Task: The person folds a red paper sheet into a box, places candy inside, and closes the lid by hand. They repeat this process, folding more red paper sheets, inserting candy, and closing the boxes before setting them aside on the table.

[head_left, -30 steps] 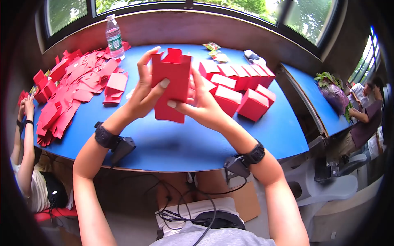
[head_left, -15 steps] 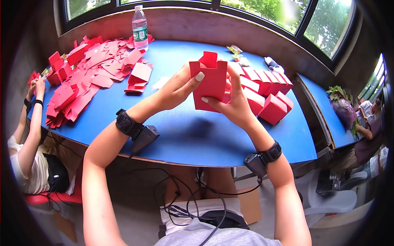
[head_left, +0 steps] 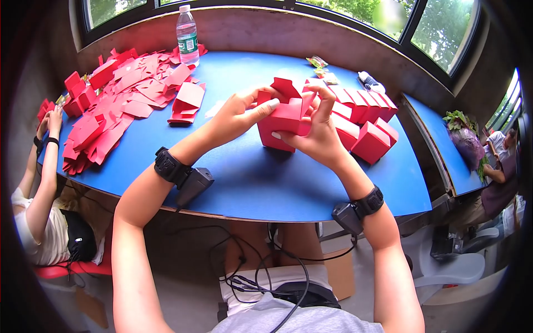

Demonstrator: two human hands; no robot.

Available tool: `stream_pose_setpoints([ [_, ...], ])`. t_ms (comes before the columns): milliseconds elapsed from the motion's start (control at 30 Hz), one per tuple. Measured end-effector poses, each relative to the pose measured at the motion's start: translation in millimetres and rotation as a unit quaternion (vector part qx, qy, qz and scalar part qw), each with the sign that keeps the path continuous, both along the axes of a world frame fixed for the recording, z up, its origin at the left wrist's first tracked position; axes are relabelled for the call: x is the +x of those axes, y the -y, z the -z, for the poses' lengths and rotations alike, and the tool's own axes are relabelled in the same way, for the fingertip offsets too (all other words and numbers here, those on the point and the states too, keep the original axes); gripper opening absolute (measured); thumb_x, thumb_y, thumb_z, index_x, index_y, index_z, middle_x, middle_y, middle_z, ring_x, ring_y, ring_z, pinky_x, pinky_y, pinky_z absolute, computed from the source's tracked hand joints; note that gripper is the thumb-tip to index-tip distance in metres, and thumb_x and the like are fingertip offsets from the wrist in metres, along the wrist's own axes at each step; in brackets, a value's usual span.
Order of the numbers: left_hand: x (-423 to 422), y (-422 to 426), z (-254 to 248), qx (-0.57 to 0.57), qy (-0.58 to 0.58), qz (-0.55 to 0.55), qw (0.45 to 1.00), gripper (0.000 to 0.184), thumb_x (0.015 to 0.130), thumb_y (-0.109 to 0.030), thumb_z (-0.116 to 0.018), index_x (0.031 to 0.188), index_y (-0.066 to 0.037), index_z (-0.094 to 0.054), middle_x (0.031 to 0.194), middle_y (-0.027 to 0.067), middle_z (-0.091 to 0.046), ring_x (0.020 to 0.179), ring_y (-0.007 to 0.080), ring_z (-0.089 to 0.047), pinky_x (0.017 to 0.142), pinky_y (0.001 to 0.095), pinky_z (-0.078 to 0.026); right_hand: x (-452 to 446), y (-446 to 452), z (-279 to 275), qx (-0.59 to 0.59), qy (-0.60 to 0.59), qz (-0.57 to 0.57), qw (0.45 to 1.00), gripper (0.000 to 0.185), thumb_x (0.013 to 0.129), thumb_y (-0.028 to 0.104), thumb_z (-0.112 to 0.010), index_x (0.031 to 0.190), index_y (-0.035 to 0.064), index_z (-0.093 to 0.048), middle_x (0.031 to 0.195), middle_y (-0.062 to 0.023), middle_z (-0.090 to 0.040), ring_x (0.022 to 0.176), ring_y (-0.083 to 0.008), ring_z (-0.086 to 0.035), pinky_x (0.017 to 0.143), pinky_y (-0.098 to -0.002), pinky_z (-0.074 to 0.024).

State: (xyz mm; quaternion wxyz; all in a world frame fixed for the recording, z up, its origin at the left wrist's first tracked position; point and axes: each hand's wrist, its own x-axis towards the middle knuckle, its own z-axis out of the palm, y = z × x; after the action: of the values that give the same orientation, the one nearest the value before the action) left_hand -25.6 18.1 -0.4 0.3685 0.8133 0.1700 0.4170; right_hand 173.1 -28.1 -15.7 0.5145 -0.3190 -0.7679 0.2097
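Observation:
A red paper box (head_left: 280,125) stands upright at the middle of the blue table (head_left: 250,186), its top open and a flap raised at the back. My left hand (head_left: 241,114) grips its left side, thumb across the upper front edge. Around the right side is my right hand (head_left: 319,125), thumb low on the front and index finger bent by the top flaps. Finished-looking closed red boxes (head_left: 373,143) sit in a group just to the right. On the left lies a heap of flat red box pieces (head_left: 133,89), with a partly folded box (head_left: 187,102) at its edge.
A water bottle (head_left: 187,36) stands behind the heap. Small packets (head_left: 319,65) and a dark-and-white item (head_left: 371,82) lie at the back. A person's hands (head_left: 54,119) are at the far left. Another table (head_left: 438,141) holds leafy vegetables (head_left: 463,144), with people beside it.
The held box has moved from raised and facing me to lower, upright on the table. My right index finger has bent over its top flaps. The camera view has shifted.

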Motion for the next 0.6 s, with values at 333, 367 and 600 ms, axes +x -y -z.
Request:
stream_pose_setpoints([
  [333, 1.6, 2.6, -4.8, -0.028, 0.103, -0.085, 0.991, 0.04, 0.087, -0.009, -0.066, 0.118, -0.005, -0.041, 0.091, 0.0094, -0.06, 0.086, 0.0148, -0.064, 0.069, 0.0243, -0.054, -2.6, 6.2, -11.6, 0.119, 0.147, 0.03, 0.982, 0.061, 0.066, 0.003, -0.078, 0.123, 0.0136, -0.057, 0.112, -0.0133, -0.056, 0.106, -0.0294, -0.056, 0.087, -0.0372, -0.0492],
  [367, 2.9, -0.2, -2.6, 0.041, 0.123, -0.101, 0.986, 0.032, 0.087, -0.008, -0.065, 0.114, -0.003, -0.049, 0.087, 0.0082, -0.062, 0.076, 0.0141, -0.066, 0.063, 0.0228, -0.056, -4.4, 6.7, -11.5, 0.105, 0.12, 0.023, 0.987, 0.053, 0.067, 0.003, -0.077, 0.117, 0.0126, -0.061, 0.113, -0.0135, -0.056, 0.105, -0.0292, -0.056, 0.087, -0.0374, -0.0491],
  [600, 2.1, -2.1, -1.3, 0.256, 0.139, -0.23, 0.929, 0.016, 0.079, -0.003, -0.068, 0.095, -0.005, -0.068, 0.084, 0.0094, -0.067, 0.066, 0.0155, -0.067, 0.055, 0.0249, -0.054, -5.1, -0.1, -7.5, 0.127, 0.086, 0.062, 0.986, 0.05, 0.078, 0.015, -0.071, 0.124, 0.0089, -0.053, 0.117, -0.0173, -0.052, 0.111, -0.0329, -0.052, 0.096, -0.0421, -0.0429],
])
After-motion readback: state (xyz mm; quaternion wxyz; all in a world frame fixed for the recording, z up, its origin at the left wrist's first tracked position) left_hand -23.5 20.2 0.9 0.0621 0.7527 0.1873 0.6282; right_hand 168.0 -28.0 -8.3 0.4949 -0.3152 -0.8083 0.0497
